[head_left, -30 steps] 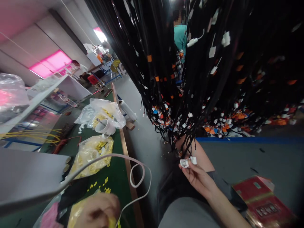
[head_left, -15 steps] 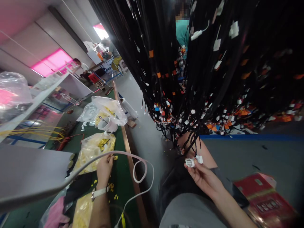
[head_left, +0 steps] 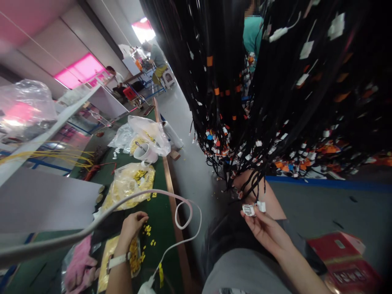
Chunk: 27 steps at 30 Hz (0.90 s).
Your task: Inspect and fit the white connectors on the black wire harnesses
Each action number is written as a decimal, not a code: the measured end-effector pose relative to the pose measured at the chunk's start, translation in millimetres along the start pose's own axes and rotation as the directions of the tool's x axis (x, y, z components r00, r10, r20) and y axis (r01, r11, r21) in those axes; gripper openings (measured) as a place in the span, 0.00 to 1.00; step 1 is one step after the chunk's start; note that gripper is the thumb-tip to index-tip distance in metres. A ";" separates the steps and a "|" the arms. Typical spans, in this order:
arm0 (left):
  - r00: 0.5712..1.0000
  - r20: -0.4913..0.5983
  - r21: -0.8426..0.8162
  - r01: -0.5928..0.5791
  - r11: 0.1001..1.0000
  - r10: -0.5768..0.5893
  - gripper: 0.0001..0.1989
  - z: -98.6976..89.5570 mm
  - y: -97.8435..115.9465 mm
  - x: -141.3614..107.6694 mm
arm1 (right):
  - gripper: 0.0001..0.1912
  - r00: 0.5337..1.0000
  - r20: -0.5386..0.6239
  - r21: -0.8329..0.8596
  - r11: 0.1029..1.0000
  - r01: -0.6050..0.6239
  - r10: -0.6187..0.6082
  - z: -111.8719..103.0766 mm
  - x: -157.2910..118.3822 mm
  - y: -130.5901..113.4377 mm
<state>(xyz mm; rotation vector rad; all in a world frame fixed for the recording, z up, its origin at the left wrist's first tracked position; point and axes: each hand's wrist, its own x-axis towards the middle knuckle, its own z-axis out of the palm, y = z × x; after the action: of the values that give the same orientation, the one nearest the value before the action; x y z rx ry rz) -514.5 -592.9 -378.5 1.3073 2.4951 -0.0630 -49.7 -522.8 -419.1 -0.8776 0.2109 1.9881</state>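
1. White connector (head_left: 248, 210) pinched in the right hand (head_left: 268, 234), thumb and fingers closed around it, out to the right of the green table (head_left: 161, 222).
2. One more white connector, the second one (head_left: 261, 206), just beside those same fingers, also right of the green table. Cannot tell if held too.
3. Over the green table, the left hand (head_left: 132, 225), with fingers bent and tips close together. Cannot tell if holding anything small.
4. Right by the left fingertips, loose on the green table: little yellow bits (head_left: 148, 229).
5. Around the left wrist, above the green table: a watch (head_left: 119, 261) with a white band.
6. Near the left edge of the view, on the green table: a pink glove (head_left: 81, 265).
7. Farther up the green table: a clear bag (head_left: 119, 190) with lots of yellow bits inside, then a white cup (head_left: 150, 155).
8. Across the green table and looping out past its edge: a white cable (head_left: 92, 226).
9. To the right of the green table: a big hanging bunch of black wires (head_left: 223, 81), with white, orange, red and blue ends low down.
10. On the floor, far right of the green table: a red package (head_left: 343, 261).
11. Past the far end of the green table: two people, small and blurry.
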 end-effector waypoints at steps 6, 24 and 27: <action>0.996 -0.078 0.024 -0.044 0.999 0.046 0.14 -19.2 7.0 14.9 | 0.21 0.999 -0.050 0.007 1.000 0.014 -0.014 -3.4 0.9 -2.7; 0.986 -0.155 -0.100 -0.076 0.992 0.060 0.15 -7.7 23.4 58.0 | 0.16 1.000 0.016 -0.024 0.999 -0.025 0.025 0.3 6.2 -0.9; 0.987 -0.148 -0.128 -0.079 0.989 0.059 0.14 -6.7 21.2 52.9 | 0.17 0.999 0.036 0.007 1.000 -0.029 0.029 2.7 6.9 0.2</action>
<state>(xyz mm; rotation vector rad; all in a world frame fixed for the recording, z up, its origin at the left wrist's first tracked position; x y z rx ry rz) -527.1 -537.4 -385.9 1.3853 2.5190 0.2187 -53.5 -516.9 -421.7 -0.8379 0.2117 2.0270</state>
